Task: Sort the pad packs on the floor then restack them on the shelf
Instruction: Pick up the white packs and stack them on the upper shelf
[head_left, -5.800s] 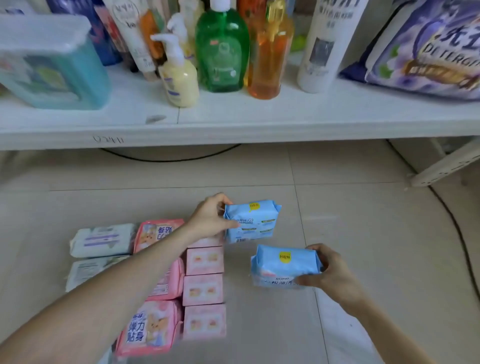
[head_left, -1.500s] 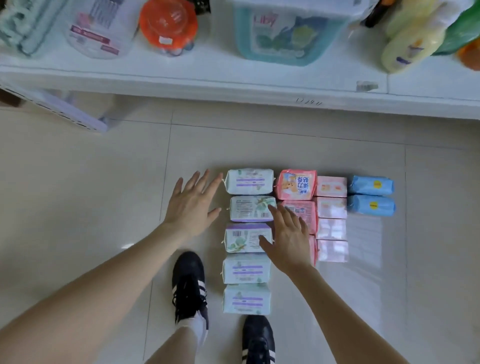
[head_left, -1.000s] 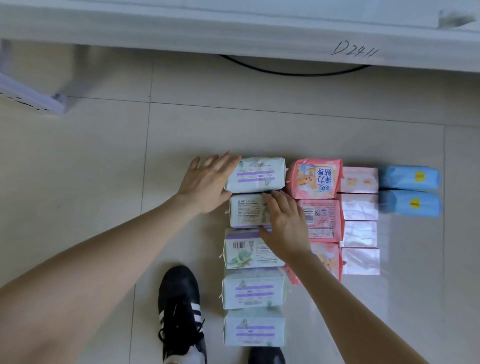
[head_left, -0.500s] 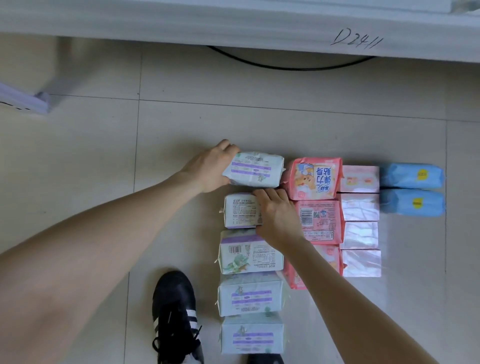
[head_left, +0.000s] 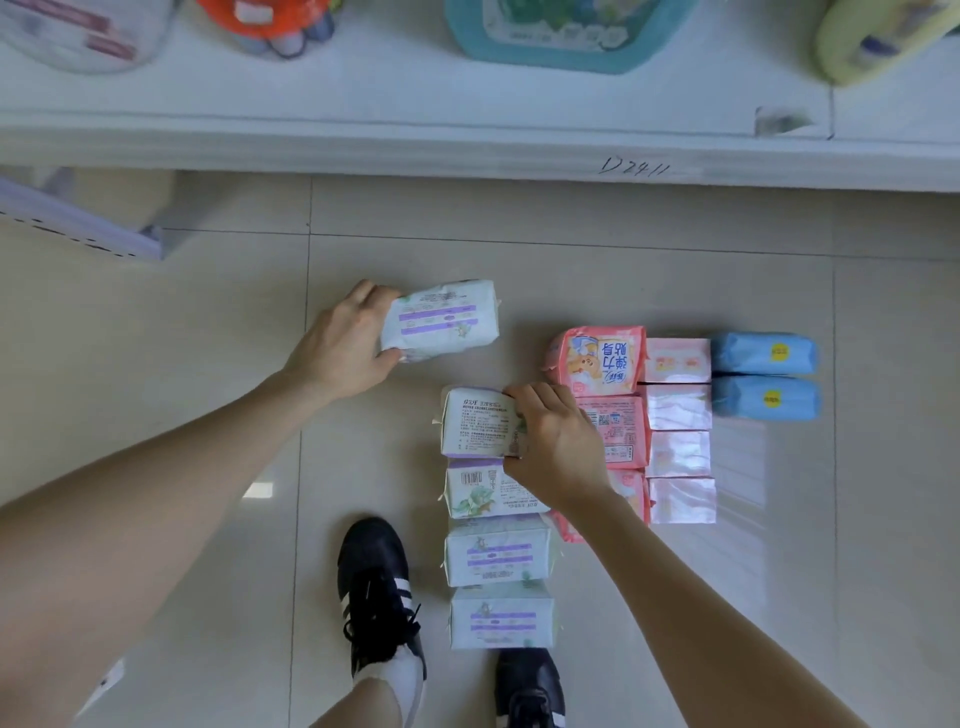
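Pad packs lie in sorted columns on the tiled floor. My left hand (head_left: 340, 345) grips a white-and-purple pad pack (head_left: 444, 319), lifted up and to the left of the rows. My right hand (head_left: 556, 447) grips the second white pack (head_left: 478, 423) by its right end. Below it three more white packs (head_left: 498, 553) stay in a column. To the right lie bright pink packs (head_left: 597, 358), pale pink packs (head_left: 678, 408) and two blue packs (head_left: 763, 376). The white shelf (head_left: 415, 140) runs across the top.
On the shelf stand a teal box (head_left: 561, 36), an orange-lidded item (head_left: 265, 15), a clear jar (head_left: 88, 31) and a yellow bottle (head_left: 878, 36). My black shoes (head_left: 376, 592) stand beside and below the white column. A shelf leg (head_left: 83, 228) crosses the upper left floor.
My left hand has lifted the top white pack away from the column, up and leftwards. My right hand has curled round the second white pack. The camera tilted up, showing the shelf top.
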